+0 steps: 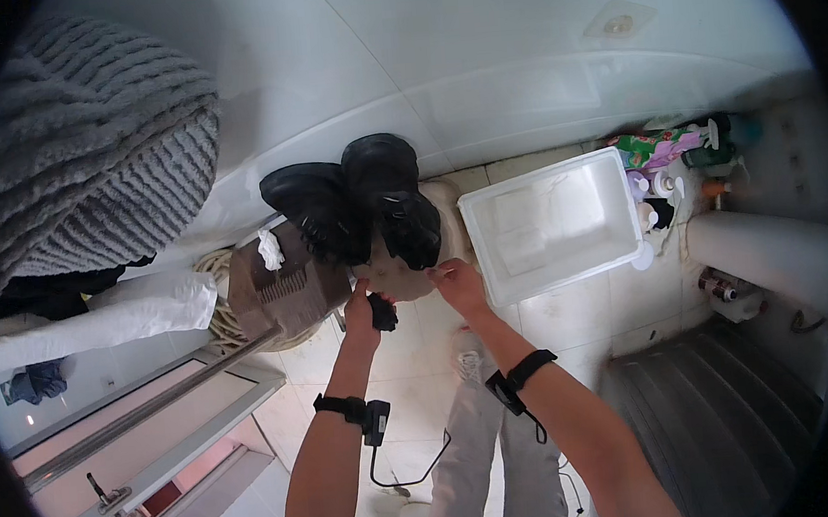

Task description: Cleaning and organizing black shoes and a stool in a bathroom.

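My left hand (362,316) is closed around a small crumpled black bundle (383,312), perhaps cloth. To its right, my right hand (463,291) has thumb and forefinger close together by the lower end of a black shoe (410,231); whether a small thing is pinched there cannot be made out. A second black shoe (325,218) lies alongside to the left, its laces loose. Under the shoes is a beige rounded surface (390,282). Left of them, a brown ribbed surface (290,296) bears a crumpled white tissue (269,250).
A white plastic tub (560,288) stands on the tiled floor at right, with several bottles (661,183) beyond it. A thick white pipe (758,241) crosses the right side. Coiled hose (222,321), a metal rail (178,390) and a grey towel (111,143) are at left.
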`<state>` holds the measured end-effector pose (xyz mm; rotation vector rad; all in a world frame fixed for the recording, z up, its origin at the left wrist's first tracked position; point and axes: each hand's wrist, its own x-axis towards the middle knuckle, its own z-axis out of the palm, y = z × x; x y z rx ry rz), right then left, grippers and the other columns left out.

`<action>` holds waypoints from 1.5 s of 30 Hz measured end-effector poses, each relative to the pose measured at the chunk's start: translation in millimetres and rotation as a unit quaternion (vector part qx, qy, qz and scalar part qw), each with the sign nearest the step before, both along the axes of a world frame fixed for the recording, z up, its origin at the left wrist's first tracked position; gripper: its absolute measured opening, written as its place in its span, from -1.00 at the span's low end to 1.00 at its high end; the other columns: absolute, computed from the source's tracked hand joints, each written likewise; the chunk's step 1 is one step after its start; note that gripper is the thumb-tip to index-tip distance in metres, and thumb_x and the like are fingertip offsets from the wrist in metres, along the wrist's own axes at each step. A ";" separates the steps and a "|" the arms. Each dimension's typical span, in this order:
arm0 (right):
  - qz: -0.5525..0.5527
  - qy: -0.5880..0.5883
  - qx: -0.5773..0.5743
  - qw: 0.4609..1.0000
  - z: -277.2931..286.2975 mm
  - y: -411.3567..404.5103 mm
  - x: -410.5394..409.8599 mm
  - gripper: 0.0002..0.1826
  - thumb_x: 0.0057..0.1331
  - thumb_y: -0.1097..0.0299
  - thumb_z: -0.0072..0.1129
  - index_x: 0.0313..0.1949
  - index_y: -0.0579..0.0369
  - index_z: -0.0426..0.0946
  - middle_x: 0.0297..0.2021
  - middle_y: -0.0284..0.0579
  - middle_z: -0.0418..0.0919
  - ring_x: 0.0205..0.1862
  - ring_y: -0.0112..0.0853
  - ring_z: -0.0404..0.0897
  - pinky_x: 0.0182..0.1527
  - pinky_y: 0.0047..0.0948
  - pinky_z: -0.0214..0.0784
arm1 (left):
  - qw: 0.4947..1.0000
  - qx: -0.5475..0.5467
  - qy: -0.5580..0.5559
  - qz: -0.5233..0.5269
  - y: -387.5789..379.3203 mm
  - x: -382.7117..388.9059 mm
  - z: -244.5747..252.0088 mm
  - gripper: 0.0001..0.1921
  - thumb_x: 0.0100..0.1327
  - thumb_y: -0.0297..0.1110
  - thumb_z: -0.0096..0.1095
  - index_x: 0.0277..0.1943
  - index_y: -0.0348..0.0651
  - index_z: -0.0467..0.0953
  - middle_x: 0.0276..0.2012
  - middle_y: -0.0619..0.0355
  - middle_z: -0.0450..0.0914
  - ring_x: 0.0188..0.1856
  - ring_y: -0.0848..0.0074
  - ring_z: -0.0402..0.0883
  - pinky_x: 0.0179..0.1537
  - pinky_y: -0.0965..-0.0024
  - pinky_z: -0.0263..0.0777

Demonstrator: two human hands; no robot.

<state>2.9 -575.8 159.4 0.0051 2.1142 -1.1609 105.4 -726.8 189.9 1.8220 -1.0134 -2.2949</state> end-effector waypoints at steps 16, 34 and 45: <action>0.023 0.006 0.081 0.996 -17.4 -18.4 -8.8 -0.55 0.13 -0.03 0.04 -0.40 0.19 0.53 -0.45 0.16 0.54 -0.29 0.04 0.51 -0.25 -0.09 0.33 | 0.996 0.068 0.062 0.001 -29.6 -18.8 -59.6 -0.64 0.31 -0.03 -0.10 -0.44 -0.14 0.35 -0.57 0.13 0.41 -0.45 0.39 0.43 -0.33 0.33 0.39; -0.035 -0.003 -0.042 0.999 -32.5 -2.6 -7.0 -0.72 0.12 0.27 -0.02 -0.37 0.28 0.49 -0.43 0.23 0.51 -0.30 0.07 0.49 -0.23 -0.09 0.30 | 0.995 0.001 0.083 0.051 -34.9 3.9 -80.2 -0.74 0.33 -0.16 -0.10 -0.14 -0.17 0.36 -0.43 0.17 0.47 -0.41 0.49 0.42 -0.34 0.37 0.36; -0.071 0.031 -0.075 0.994 -28.3 39.9 1.7 -0.75 0.10 0.30 0.03 -0.48 0.30 0.45 -0.62 0.09 0.49 -0.49 -0.03 0.50 -0.40 -0.22 0.30 | 0.992 -0.032 0.094 0.072 11.1 11.8 -49.6 -0.83 0.26 -0.34 0.06 -0.21 -0.26 0.42 -0.44 0.14 0.49 -0.45 0.57 0.41 -0.41 0.54 0.35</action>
